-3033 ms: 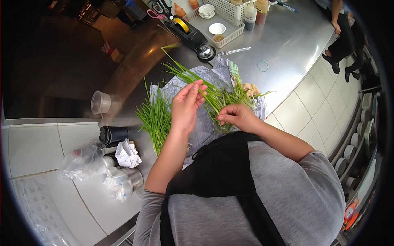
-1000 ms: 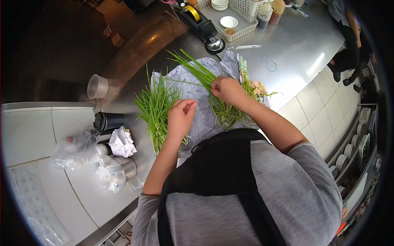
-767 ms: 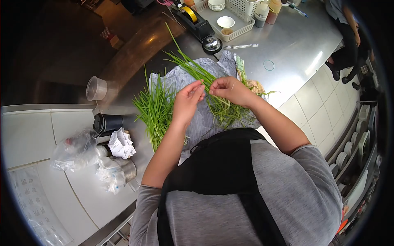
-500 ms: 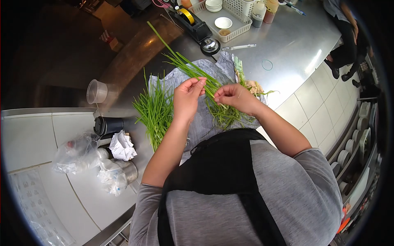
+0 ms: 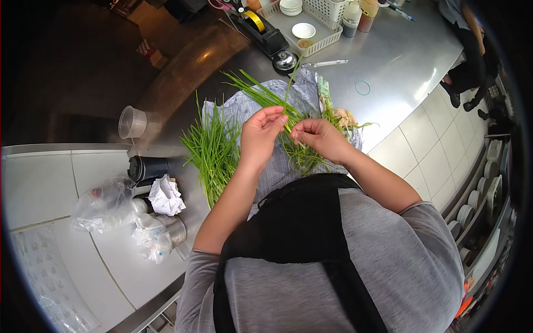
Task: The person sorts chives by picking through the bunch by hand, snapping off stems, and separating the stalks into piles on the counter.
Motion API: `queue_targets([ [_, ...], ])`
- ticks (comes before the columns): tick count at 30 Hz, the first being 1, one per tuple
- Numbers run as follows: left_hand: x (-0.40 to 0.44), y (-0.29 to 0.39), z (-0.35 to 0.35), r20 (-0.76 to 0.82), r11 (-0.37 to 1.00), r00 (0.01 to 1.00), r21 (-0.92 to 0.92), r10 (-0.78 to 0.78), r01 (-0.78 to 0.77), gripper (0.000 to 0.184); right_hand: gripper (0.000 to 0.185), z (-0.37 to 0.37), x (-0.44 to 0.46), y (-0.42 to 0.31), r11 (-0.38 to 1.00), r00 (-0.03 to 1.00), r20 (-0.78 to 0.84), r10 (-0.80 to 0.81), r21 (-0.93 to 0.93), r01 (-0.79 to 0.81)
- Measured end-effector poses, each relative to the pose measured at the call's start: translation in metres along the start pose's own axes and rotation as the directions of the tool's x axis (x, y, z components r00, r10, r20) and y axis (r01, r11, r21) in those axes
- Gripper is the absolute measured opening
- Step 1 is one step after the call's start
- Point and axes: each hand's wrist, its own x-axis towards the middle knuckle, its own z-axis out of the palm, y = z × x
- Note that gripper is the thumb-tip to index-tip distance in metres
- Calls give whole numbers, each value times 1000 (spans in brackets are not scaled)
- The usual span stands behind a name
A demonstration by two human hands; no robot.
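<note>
My left hand (image 5: 263, 135) pinches a thin green chive stalk (image 5: 290, 84) that stands up from between thumb and fingertips. Close beside it, my right hand (image 5: 323, 139) is closed in a pinch at the stalk's lower end; its fingertips partly hide what they grip. Behind the hands, a bunch of long chives (image 5: 252, 89) lies slantwise on a crumpled grey-striped cloth or paper (image 5: 272, 166). A second pile of chives (image 5: 211, 152) sits left of my left forearm. Loose, thinner green bits (image 5: 302, 159) lie under my right hand.
A tape dispenser (image 5: 261, 30), a call bell (image 5: 285, 61) and a plastic basket (image 5: 322, 45) with small dishes stand at the back. A pen (image 5: 325, 63) and a rubber band (image 5: 362, 87) lie rightward. At left are a clear cup (image 5: 132, 122) and a black tumbler (image 5: 147, 169). Another person (image 5: 469, 50) is at upper right.
My left hand has shifted slightly right and down, nearer my right hand. The long stalk that slanted far to the upper left now points upward, with its tip near the bell.
</note>
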Motion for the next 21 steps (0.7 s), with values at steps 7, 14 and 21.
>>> queue_targets([
  [7, 0, -1, 3, -115, 997, 993, -80, -5, -4, 24, 16, -2, -3, -5, 1000, 999, -26, -29, -5, 29],
  [14, -4, 2, 9, -160, 986, 986, -151, 52, -77, 22, 15, -2, -5, -3, 986, 995, -95, 34, 165, -18],
  [21, -4, 8, 6, -167, 971, 974, -152, 156, -182, 23, 13, 0, -6, 5, 669, 957, 57, 285, 703, -241],
])
